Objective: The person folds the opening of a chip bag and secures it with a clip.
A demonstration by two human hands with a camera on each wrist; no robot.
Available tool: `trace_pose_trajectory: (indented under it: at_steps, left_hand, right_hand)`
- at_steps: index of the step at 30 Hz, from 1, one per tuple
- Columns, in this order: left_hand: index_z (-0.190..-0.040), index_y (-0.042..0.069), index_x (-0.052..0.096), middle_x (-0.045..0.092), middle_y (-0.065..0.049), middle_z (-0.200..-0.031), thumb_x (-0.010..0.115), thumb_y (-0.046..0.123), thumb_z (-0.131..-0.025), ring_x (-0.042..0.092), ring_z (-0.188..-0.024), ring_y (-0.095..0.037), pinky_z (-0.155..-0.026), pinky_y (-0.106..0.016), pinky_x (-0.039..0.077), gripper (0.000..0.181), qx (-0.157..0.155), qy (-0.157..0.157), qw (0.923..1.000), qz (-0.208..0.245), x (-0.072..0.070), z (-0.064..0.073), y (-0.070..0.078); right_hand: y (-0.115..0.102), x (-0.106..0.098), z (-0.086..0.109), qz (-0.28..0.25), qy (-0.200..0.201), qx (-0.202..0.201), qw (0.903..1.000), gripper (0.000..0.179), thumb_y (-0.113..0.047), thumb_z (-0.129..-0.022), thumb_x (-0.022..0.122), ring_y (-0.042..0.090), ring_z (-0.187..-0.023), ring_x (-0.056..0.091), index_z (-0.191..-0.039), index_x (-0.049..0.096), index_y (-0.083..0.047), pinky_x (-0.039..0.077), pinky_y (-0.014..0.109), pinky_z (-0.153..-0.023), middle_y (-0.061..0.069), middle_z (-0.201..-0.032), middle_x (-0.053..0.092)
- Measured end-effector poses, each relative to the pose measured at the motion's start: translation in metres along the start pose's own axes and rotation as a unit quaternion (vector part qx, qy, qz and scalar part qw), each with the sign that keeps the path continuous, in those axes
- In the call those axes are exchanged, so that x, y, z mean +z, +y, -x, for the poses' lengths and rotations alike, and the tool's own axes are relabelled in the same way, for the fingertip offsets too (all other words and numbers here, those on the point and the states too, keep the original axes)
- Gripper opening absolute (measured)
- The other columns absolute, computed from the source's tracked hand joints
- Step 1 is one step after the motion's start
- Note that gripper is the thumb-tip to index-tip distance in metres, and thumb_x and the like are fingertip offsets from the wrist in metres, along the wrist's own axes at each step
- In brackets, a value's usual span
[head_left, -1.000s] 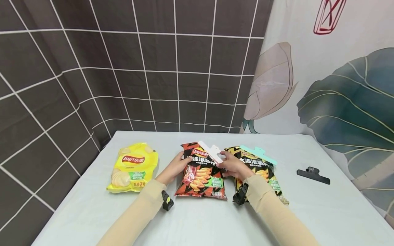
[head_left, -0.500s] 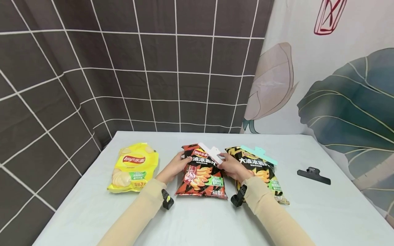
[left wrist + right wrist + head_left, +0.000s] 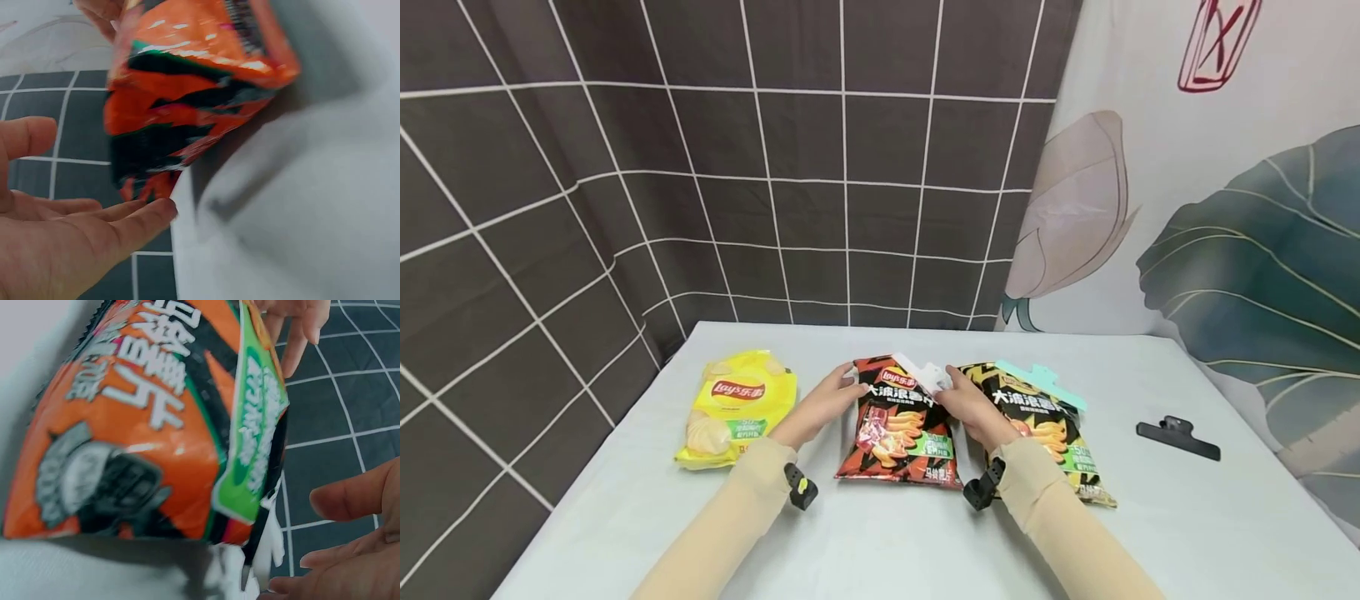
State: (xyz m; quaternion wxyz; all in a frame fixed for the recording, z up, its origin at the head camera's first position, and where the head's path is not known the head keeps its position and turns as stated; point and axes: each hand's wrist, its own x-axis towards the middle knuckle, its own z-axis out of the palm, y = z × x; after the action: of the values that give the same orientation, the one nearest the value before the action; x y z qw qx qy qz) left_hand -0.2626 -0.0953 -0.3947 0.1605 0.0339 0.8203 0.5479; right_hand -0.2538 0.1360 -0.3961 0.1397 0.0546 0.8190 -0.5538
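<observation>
A red Lay's chip bag [image 3: 898,429] lies at mid-table, with a white bag clip [image 3: 917,369] across its upper right corner. My left hand [image 3: 826,406] is at the bag's upper left; the left wrist view shows its fingers [image 3: 147,222] extended at the bag's corner, thumb apart. At the clipped side is my right hand [image 3: 972,408]. In the right wrist view its thumb [image 3: 350,499] stands away from the bag and its fingers are loose, close to the white clip [image 3: 270,547]; whether they touch it is unclear.
To the right lies a black-and-gold chip bag [image 3: 1086,462] with a teal clip [image 3: 1042,382] on its top, partly behind the right hand. A yellow chip bag [image 3: 737,408] lies at the left. A black clip [image 3: 1177,437] rests far right on the white table [image 3: 880,550].
Both hands have loosened: the right fingers no longer pinch the white clip, and the left hand has eased off the red bag. The head view has shifted slightly.
</observation>
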Motion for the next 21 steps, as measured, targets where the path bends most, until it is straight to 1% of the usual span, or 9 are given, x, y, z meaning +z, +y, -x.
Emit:
trace_pose_trajectory:
  at_steps: [3, 6, 10, 12, 16, 18, 21]
  left_hand:
    - [-0.153, 0.012, 0.021, 0.031, -0.021, -0.154, 0.052, 0.030, -0.097, 0.028, -0.142, -0.039, -0.111, -0.061, 0.026, 0.067, 0.003, 0.002, 0.9996, -0.029, -0.007, 0.003, 0.001]
    - [-0.154, 0.012, 0.021, 0.031, -0.021, -0.154, 0.053, 0.031, -0.096, 0.029, -0.141, -0.040, -0.111, -0.060, 0.028, 0.068, 0.012, 0.016, 0.9980, -0.060, -0.016, 0.006, 0.004]
    - [-0.153, 0.008, 0.018, 0.028, -0.023, -0.154, 0.051, 0.028, -0.097, 0.028, -0.140, -0.044, -0.111, -0.056, 0.030, 0.068, 0.026, 0.037, 0.9942, -0.097, -0.036, 0.013, 0.010]
    - [-0.153, 0.007, 0.017, 0.027, -0.024, -0.154, 0.050, 0.028, -0.098, 0.026, -0.141, -0.045, -0.111, -0.055, 0.030, 0.068, 0.025, 0.045, 0.9924, -0.112, -0.048, 0.019, 0.012]
    - [-0.154, 0.005, 0.013, 0.023, -0.027, -0.155, 0.047, 0.027, -0.099, 0.021, -0.142, -0.047, -0.114, -0.055, 0.025, 0.068, 0.020, 0.054, 0.9900, -0.129, -0.075, 0.028, 0.011]
    - [-0.154, 0.004, 0.010, 0.020, -0.027, -0.155, 0.045, 0.029, -0.100, 0.019, -0.142, -0.047, -0.115, -0.055, 0.023, 0.069, 0.012, 0.057, 0.9900, -0.129, -0.086, 0.032, 0.010]
    - [-0.154, 0.005, 0.006, 0.016, -0.027, -0.156, 0.043, 0.032, -0.100, 0.016, -0.143, -0.047, -0.115, -0.057, 0.020, 0.071, -0.003, 0.064, 0.9896, -0.129, -0.102, 0.038, 0.007]
  right_hand:
    - [-0.004, 0.001, 0.004, 0.020, 0.012, -0.012, 0.9996, 0.069, -0.013, -0.097, 0.047, 0.044, -0.145, 0.010, -0.154, 0.009, -0.004, 0.017, 0.059, -0.115, 0.025, -0.158, 0.008]
    - [-0.009, 0.006, 0.007, 0.034, 0.027, -0.041, 0.9982, 0.070, -0.018, -0.098, 0.048, 0.044, -0.144, 0.013, -0.154, 0.009, -0.003, 0.018, 0.059, -0.115, 0.025, -0.158, 0.009]
    - [-0.019, 0.016, 0.012, 0.035, 0.051, -0.076, 0.9952, 0.071, -0.024, -0.098, 0.051, 0.043, -0.144, 0.018, -0.155, 0.011, -0.008, 0.021, 0.059, -0.114, 0.021, -0.159, 0.012]
    - [-0.026, 0.022, 0.015, 0.024, 0.058, -0.088, 0.9941, 0.071, -0.027, -0.098, 0.051, 0.042, -0.144, 0.019, -0.155, 0.012, -0.011, 0.023, 0.059, -0.114, 0.019, -0.160, 0.013]
    - [-0.038, 0.034, 0.020, -0.029, 0.046, -0.114, 0.9920, 0.070, -0.028, -0.098, 0.052, 0.038, -0.144, 0.022, -0.155, 0.013, -0.013, 0.027, 0.055, -0.113, 0.015, -0.160, 0.015]
    - [-0.043, 0.039, 0.023, -0.069, 0.028, -0.126, 0.9893, 0.070, -0.026, -0.099, 0.051, 0.036, -0.144, 0.024, -0.155, 0.013, -0.011, 0.028, 0.053, -0.113, 0.016, -0.160, 0.017]
    - [-0.051, 0.046, 0.025, -0.134, -0.002, -0.125, 0.9831, 0.068, -0.024, -0.099, 0.052, 0.035, -0.143, 0.027, -0.154, 0.015, -0.008, 0.029, 0.050, -0.114, 0.017, -0.159, 0.019]
